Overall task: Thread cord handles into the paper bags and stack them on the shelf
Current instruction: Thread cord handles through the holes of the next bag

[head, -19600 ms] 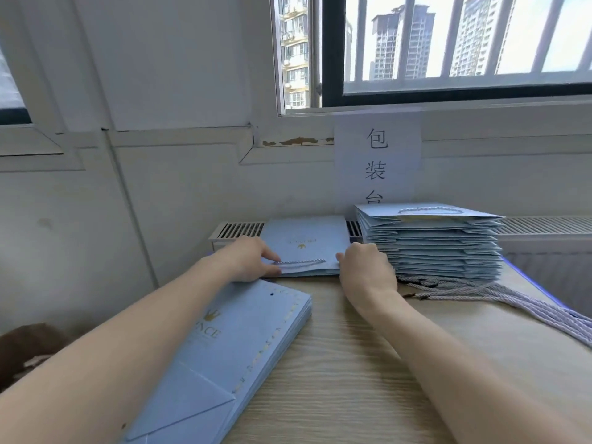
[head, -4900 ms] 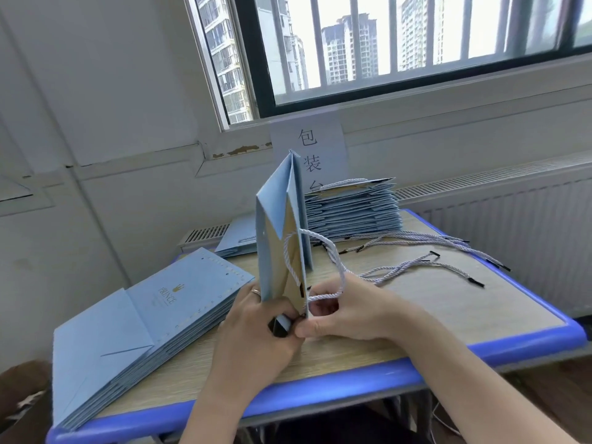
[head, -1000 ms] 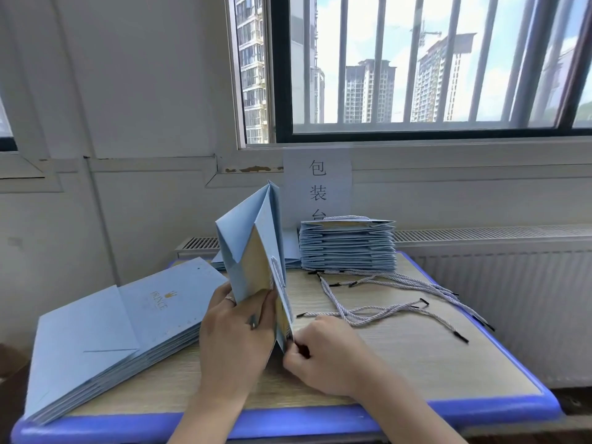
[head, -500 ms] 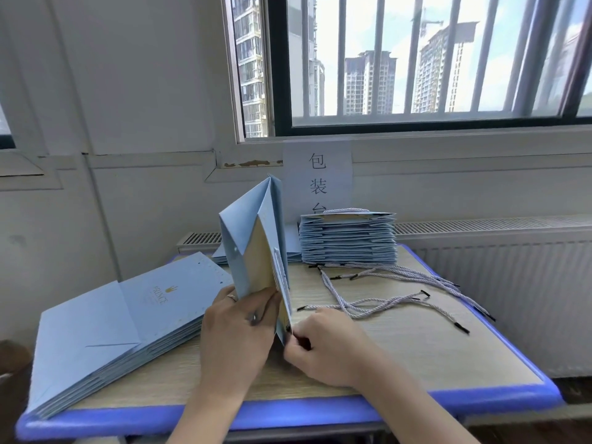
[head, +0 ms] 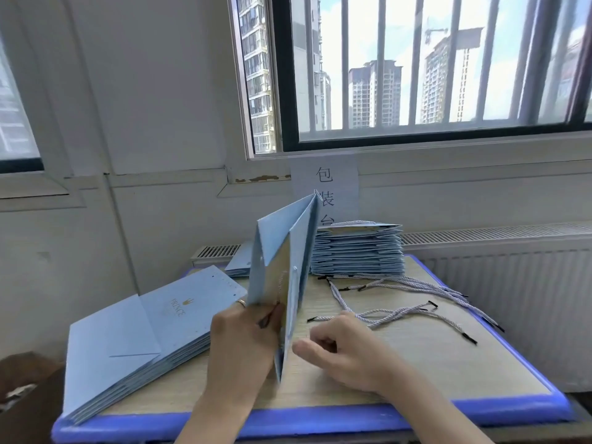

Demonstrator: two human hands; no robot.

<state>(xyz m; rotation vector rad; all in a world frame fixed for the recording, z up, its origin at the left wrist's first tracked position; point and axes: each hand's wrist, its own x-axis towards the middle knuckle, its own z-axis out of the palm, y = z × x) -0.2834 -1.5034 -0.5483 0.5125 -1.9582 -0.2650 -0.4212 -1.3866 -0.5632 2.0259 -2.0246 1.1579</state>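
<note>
While left hand grips bag, cords lie beside stack.

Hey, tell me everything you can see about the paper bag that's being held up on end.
The paper bag is pale blue outside with a tan lining, folded flat but spread into a narrow V. It stands on end, slightly tilted, over the wooden table. A small punched hole shows on its left panel, and a pale cord runs inside. The left hand grips its lower part; the right hand sits beside its bottom edge, contact unclear.
</note>
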